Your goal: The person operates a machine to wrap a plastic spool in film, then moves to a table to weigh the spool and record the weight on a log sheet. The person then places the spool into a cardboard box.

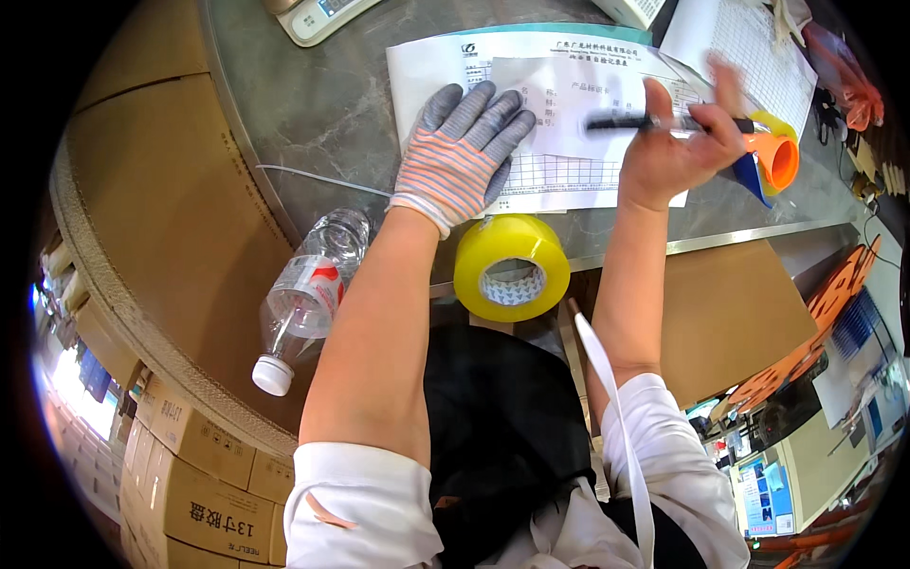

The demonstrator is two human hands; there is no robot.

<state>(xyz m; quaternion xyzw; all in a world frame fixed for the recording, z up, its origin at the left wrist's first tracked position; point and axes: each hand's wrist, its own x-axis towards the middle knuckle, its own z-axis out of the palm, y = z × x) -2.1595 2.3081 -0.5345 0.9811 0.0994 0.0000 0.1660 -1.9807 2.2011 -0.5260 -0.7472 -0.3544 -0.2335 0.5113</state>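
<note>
My left hand, in a grey-fingered work glove with orange and blue stripes, presses flat on the papers with its fingers spread. Under it lie a small printed label sheet and a larger printed form with a grid. My bare right hand is raised over the right side of these sheets. It grips a black pen, whose outline is smeared by motion. At the table's front edge, between my forearms, a roll of clear yellow tape stands close to my gloved wrist.
An empty plastic bottle lies left of my left forearm. A white cable tie is on the grey tabletop. An orange tape dispenser sits right of my right hand. A scale and cardboard boxes stand at the left.
</note>
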